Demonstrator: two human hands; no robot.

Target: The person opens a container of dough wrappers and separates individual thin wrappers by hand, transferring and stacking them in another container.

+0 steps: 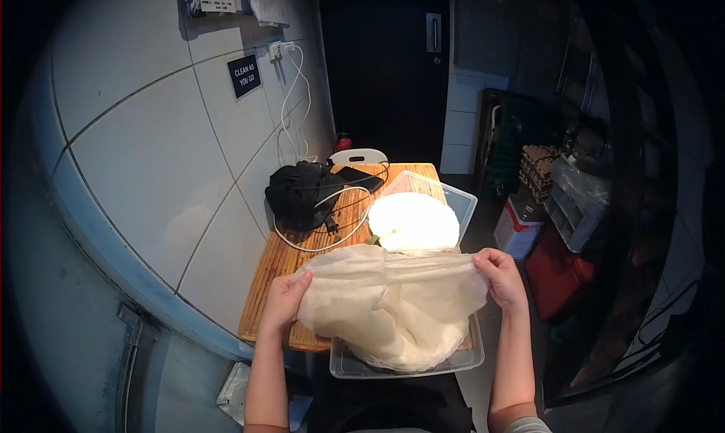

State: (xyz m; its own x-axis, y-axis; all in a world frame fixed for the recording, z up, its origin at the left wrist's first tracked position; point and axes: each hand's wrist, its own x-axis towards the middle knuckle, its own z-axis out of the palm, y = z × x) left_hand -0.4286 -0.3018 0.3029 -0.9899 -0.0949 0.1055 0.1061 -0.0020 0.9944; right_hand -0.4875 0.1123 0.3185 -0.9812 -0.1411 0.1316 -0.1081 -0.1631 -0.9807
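A thin, cream-coloured cloth (393,297) is stretched between my two hands, its lower part sagging in loose folds. My left hand (287,297) pinches the cloth's left edge between thumb and fingers. Gripping the upper right corner is my right hand (498,277). The cloth hangs into a clear plastic container (355,366) at the near end of the table, and what lies under it is hidden. Just beyond is a brightly lit, rounded white thing (414,220), too washed out to identify, on a clear plastic tub or lid (462,200).
The wooden table (257,305) stands against a white tiled wall. On it are a black bag (298,195), a dark flat device (361,178) and a looped white cable (310,249). Crates, egg trays (538,170) and a red box (557,282) stand on the right.
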